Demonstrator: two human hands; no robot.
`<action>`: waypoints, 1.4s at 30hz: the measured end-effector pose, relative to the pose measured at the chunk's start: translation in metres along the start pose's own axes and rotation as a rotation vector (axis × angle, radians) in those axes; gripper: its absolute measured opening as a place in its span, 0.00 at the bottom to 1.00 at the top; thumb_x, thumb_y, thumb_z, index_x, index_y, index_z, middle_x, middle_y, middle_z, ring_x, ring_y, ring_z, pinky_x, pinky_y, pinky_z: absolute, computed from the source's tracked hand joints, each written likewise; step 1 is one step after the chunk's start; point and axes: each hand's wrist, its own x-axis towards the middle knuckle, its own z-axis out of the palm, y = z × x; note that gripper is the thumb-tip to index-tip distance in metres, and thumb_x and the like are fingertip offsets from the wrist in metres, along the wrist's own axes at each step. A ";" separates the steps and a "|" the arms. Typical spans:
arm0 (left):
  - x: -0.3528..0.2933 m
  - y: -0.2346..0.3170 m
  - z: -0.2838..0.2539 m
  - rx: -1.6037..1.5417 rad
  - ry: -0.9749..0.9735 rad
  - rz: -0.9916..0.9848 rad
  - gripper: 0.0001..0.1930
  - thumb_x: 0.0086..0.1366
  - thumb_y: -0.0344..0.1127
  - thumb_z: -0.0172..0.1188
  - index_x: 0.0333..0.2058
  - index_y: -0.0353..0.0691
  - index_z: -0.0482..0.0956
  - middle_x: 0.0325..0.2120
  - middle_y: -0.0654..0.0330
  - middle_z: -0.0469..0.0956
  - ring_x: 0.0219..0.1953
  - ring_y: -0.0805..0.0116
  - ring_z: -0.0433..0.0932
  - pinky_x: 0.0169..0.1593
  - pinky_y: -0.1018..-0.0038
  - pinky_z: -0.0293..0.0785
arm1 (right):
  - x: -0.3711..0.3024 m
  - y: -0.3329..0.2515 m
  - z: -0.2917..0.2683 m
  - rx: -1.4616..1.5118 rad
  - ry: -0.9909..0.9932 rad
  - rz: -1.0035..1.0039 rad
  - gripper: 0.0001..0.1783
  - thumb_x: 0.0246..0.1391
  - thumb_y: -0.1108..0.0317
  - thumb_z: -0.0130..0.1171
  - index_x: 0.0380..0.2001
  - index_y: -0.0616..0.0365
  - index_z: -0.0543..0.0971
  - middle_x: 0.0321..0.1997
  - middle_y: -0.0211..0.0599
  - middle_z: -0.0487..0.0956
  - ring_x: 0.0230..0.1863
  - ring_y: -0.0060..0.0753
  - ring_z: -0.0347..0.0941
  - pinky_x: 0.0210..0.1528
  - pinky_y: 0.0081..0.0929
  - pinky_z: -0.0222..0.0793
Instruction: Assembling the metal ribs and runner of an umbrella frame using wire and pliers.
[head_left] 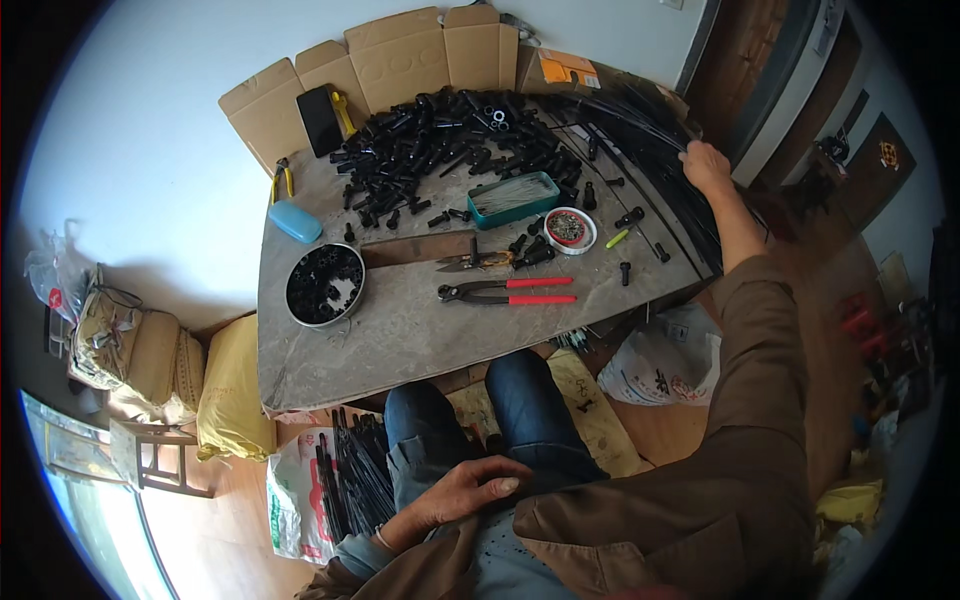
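At the table's right edge, my right hand (708,168) reaches out over a pile of long thin black rods (640,125). Its fingers are bent together at the rods; how many they grip is hidden. My left hand (478,490) lies across my lap, fingers stretched out and nothing held. On the table, nearest the right arm, are a few loose black fittings (626,272) and a yellow-green stick (617,238). End-cutting pincers with red handles (540,291) lie near the front edge.
Black fittings (420,140) are heaped at the back of the grey table (400,345). Around it stand a teal tin of thin pins (512,222), a small white dish (571,231), a round metal bowl (325,285) and a blue case (295,223). More black rods (355,470) stand below.
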 end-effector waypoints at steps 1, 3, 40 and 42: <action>-0.001 -0.002 0.000 0.001 0.004 0.001 0.25 0.67 0.52 0.54 0.52 0.37 0.73 0.47 0.58 0.74 0.52 0.69 0.71 0.57 0.72 0.65 | -0.008 -0.002 0.001 0.065 -0.023 0.048 0.15 0.56 0.63 0.53 0.40 0.62 0.80 0.47 0.53 0.78 0.50 0.54 0.74 0.49 0.45 0.71; -0.001 -0.007 0.001 0.000 -0.016 -0.007 0.24 0.67 0.52 0.54 0.52 0.38 0.74 0.47 0.58 0.74 0.52 0.69 0.71 0.57 0.72 0.66 | -0.014 -0.003 -0.008 0.175 -0.090 0.107 0.21 0.53 0.55 0.60 0.42 0.62 0.79 0.49 0.53 0.77 0.53 0.53 0.72 0.52 0.44 0.69; 0.010 0.049 0.008 0.199 0.122 0.228 0.18 0.67 0.43 0.56 0.49 0.35 0.76 0.40 0.60 0.77 0.44 0.74 0.73 0.49 0.76 0.70 | -0.089 -0.132 -0.173 1.567 -0.091 -0.555 0.11 0.64 0.60 0.49 0.32 0.55 0.69 0.22 0.22 0.65 0.18 0.11 0.59 0.15 0.13 0.52; 0.008 0.033 0.008 0.251 0.132 0.257 0.17 0.67 0.43 0.56 0.47 0.36 0.76 0.38 0.59 0.79 0.41 0.75 0.75 0.46 0.75 0.71 | -0.105 -0.176 -0.174 1.775 -0.102 -0.543 0.10 0.63 0.62 0.50 0.32 0.56 0.69 0.22 0.24 0.65 0.18 0.14 0.59 0.15 0.14 0.52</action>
